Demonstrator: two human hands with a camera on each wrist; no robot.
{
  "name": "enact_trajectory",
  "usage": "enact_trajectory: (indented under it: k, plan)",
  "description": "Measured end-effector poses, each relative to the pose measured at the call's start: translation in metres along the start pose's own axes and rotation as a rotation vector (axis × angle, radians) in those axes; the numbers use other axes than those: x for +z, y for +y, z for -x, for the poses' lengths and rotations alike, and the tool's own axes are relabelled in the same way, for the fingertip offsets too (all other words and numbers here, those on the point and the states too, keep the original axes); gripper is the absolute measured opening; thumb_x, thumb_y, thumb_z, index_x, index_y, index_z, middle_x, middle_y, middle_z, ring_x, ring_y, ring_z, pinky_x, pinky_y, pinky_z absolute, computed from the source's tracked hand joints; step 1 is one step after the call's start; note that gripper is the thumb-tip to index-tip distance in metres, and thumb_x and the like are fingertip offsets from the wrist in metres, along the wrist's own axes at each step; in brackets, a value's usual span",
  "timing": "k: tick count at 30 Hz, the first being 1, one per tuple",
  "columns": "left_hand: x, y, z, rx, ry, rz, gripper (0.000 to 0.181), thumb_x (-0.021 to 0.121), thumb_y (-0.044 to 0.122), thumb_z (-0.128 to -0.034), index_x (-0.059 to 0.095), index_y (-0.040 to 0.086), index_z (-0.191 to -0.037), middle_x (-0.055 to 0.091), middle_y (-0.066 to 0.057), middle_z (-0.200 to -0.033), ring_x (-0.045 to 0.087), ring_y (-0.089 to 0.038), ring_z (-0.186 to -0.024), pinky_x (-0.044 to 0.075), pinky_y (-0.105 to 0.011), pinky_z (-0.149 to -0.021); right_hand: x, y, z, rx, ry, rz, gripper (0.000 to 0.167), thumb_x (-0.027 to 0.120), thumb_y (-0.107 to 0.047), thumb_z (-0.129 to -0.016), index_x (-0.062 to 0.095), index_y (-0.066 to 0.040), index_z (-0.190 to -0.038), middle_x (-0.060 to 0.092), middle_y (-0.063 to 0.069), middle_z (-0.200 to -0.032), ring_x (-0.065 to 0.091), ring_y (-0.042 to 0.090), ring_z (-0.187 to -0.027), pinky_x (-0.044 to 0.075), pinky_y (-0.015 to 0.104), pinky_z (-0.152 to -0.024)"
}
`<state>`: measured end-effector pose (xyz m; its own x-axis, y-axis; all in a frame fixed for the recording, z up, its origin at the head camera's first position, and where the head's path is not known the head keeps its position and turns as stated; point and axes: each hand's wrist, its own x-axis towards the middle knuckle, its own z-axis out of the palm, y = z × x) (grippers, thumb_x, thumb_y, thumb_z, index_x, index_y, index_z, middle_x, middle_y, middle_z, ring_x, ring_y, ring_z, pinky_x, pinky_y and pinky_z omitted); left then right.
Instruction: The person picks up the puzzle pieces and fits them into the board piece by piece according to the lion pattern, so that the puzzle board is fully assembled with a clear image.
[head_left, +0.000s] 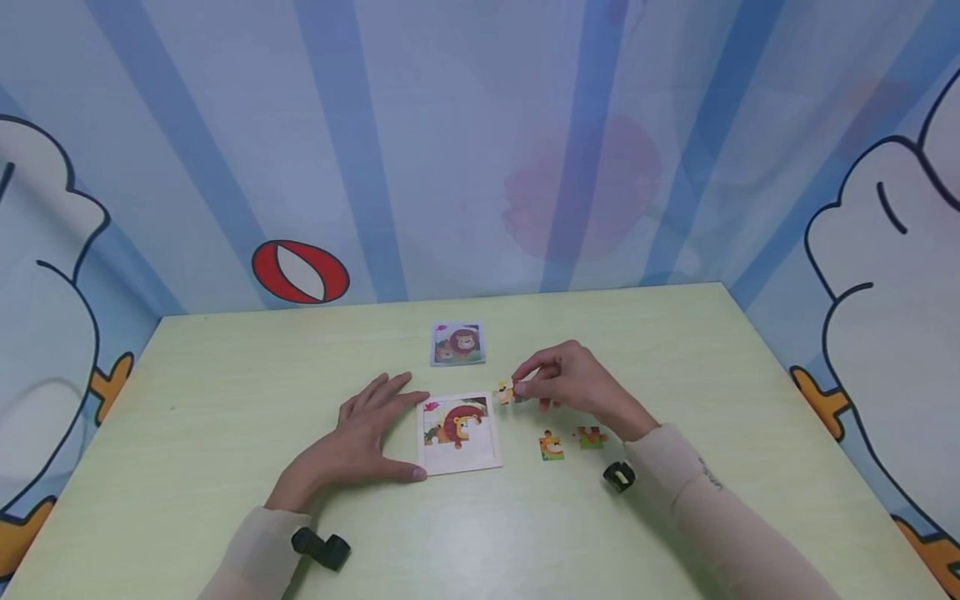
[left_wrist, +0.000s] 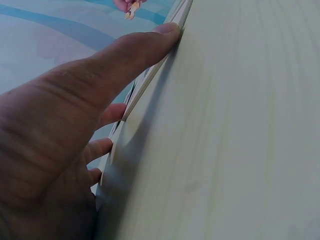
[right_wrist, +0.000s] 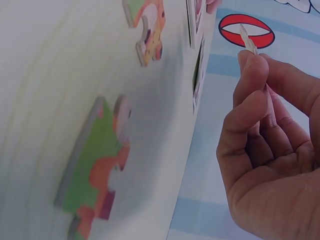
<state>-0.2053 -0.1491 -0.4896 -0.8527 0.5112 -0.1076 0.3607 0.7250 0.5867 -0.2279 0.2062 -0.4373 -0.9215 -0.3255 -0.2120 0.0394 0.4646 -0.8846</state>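
A white-framed lion puzzle board [head_left: 459, 458] lies on the table, with joined pieces in its upper part and bare white below. My left hand [head_left: 365, 442] steadies it from the left, thumb at the lower left corner and forefinger at the upper left; the left wrist view shows the thumb [left_wrist: 135, 52] along the board's edge. Just right of the board, my right hand [head_left: 573, 383] pinches a yellow puzzle piece [head_left: 503, 392] between thumb and forefinger, raised off the table. Two loose pieces lie nearer me: a yellow and orange one [head_left: 551, 446] and a green and red one [head_left: 591, 437].
Behind the board lies a small picture card [head_left: 457, 343] of lions. The pale wooden table [head_left: 225, 400] ends at a blue striped backdrop [head_left: 465, 167] with a printed red and white ball [head_left: 300, 272]. Dark wrist cameras [head_left: 321, 548] sit on both sleeves.
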Motion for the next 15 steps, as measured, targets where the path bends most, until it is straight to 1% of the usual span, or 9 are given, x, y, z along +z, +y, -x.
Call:
enact_trajectory:
  k: [8,15]
  plan:
    - [0.001,0.000,0.000,-0.008,-0.003,-0.008,0.105,0.093,0.059,-0.0735,0.046,0.032,-0.163,0.019,-0.006,-0.182,0.004,-0.042,-0.169,0.010,-0.078,-0.128,0.012,0.000,-0.004,0.010,-0.021,0.011,0.017,0.082,-0.025,-0.097,0.082,-0.014,-0.109,0.084,0.012,-0.096,0.072,0.034,-0.072,0.057,0.036,-0.067]
    - [0.000,0.000,0.000,-0.002,-0.007,-0.007,0.105,0.093,0.059,-0.0740,0.045,0.032,-0.163,0.019,-0.007,-0.182,0.004,-0.042,-0.169,0.010,-0.078,-0.128,0.024,0.003,-0.005,0.035,-0.046,-0.021,0.017,0.083,-0.025,-0.096,0.083,-0.015,-0.109,0.084,0.011,-0.094,0.071,0.028,-0.068,0.058,0.035,-0.069]
